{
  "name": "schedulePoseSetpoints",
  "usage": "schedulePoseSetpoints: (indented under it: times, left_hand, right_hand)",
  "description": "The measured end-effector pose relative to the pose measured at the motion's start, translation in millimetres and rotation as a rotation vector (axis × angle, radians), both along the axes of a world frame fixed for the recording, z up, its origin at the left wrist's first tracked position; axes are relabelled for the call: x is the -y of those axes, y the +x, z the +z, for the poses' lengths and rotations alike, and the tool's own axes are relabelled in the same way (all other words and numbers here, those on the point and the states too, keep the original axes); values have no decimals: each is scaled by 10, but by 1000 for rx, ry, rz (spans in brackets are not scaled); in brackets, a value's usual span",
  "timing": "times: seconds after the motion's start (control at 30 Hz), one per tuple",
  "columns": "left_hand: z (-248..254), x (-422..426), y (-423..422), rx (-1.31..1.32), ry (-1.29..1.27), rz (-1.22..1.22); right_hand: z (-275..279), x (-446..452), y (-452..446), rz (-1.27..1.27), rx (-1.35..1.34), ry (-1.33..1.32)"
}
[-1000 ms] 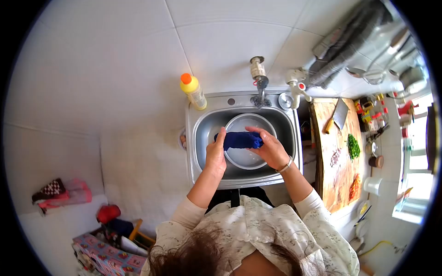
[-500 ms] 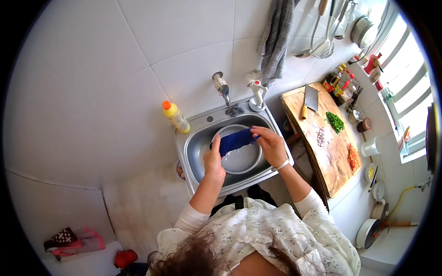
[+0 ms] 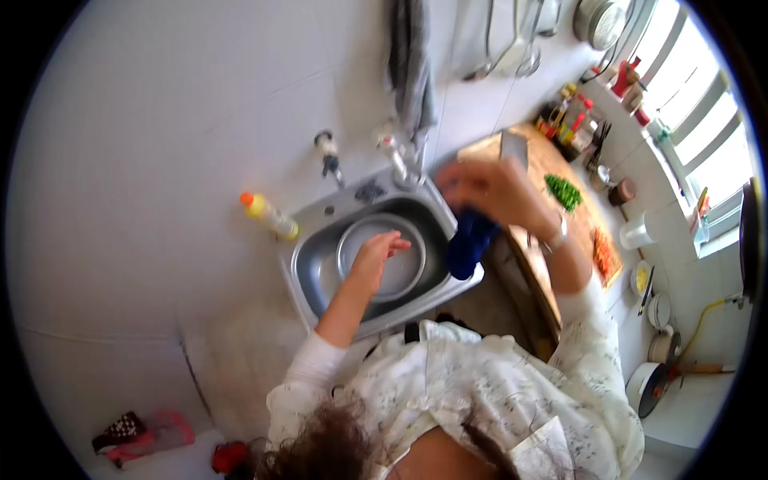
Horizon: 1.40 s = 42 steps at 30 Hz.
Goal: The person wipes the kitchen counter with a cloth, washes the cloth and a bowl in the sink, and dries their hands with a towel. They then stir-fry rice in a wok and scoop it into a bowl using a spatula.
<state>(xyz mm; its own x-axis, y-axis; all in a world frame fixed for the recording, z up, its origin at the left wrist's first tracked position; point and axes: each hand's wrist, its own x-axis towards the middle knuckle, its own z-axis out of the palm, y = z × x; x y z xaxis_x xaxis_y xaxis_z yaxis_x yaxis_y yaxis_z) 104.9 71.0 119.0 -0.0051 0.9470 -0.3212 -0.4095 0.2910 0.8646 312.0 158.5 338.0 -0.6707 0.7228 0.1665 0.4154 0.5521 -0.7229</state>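
Observation:
From my right hand [image 3: 502, 192], blurred by motion, hangs a bunched dark blue cloth [image 3: 470, 246], between the sink's right rim and the cutting board. My left hand [image 3: 376, 258] is empty, its fingers stretched out above a round metal basin [image 3: 394, 282]. That basin sits inside the stainless steel sink [image 3: 307, 276]. A wall faucet [image 3: 329, 158] and a white valve [image 3: 398, 162] are behind the sink. Dark steel wool [image 3: 370, 190] lies on the sink's back ledge.
On the right, a wooden cutting board [image 3: 552, 232] holds a cleaver [image 3: 514, 147], chopped greens [image 3: 563, 193] and orange-red pieces [image 3: 604, 254]. A yellow bottle [image 3: 270, 216] stands at the sink's left corner. A grey towel [image 3: 412, 72] hangs on the wall.
My right hand has carried the blue cloth right and up, away from above the basin. My left hand has let go of it. The view has shifted right.

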Motion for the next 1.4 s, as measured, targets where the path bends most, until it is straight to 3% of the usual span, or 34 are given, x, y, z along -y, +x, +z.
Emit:
schedulePoseSetpoints:
  times: [0.03, 0.1, 0.17, 0.2, 0.23, 0.3, 0.33, 0.47, 0.57, 0.6, 0.7, 0.73, 0.83, 1.13, 1.23, 1.27, 1.33, 1.4]
  left_hand:
    - [154, -176, 88, -141, 91, 45]
    - [310, -250, 298, 5, 277, 26]
    - [725, -375, 545, 88, 417, -37]
    - [782, -388, 650, 80, 532, -93]
    - [816, -447, 748, 104, 647, -182]
    - [889, -420, 979, 142, 615, -262]
    - [1057, -415, 1121, 85, 688, -182]
    - [1479, -317, 1219, -74, 585, -182]
    - [1583, -307, 1104, 25, 385, -164]
    - [1557, -327, 1077, -29, 459, -192]
    - [1605, -352, 997, -260, 451, -181]
    - [1677, -404, 1119, -201, 655, 6]
    - [1867, -594, 1096, -334, 854, 276]
    - [2586, -1194, 919, 23, 830, 62]
    - [2722, -1346, 923, -131, 905, 211]
    - [2752, -1378, 917, -211, 885, 243]
    - [2820, -1427, 889, -371, 843, 310]
    - [2923, -1444, 897, -303, 791, 284]
  right_hand:
    - [156, 84, 157, 158, -126, -56]
    - [-22, -73, 259, -27, -293, -230]
    - [-174, -123, 278, -46, -58, -74]
    - [7, 2, 301, 0, -86, -33]
    - [-21, 4, 339, 56, -353, -136]
    - [13, -83, 355, -49, -551, -287]
    - [4, -131, 350, -14, -521, -298]
    - [58, -197, 390, 90, -547, -395]
    - [34, -257, 459, 109, -634, -658]
    - [39, -264, 465, 142, -649, -685]
    - [8, -293, 421, 188, -746, -656]
    - [32, -300, 394, 194, -780, -600]
    - [201, -337, 346, 163, -758, -432]
    - [490, -779, 224, 189, -813, -232]
    - [602, -856, 205, 62, -806, -143]
    - [612, -925, 222, -29, -693, -17]
    - [601, -1020, 191, -51, -759, 130]
    - [632, -1072, 157, -80, -798, 159]
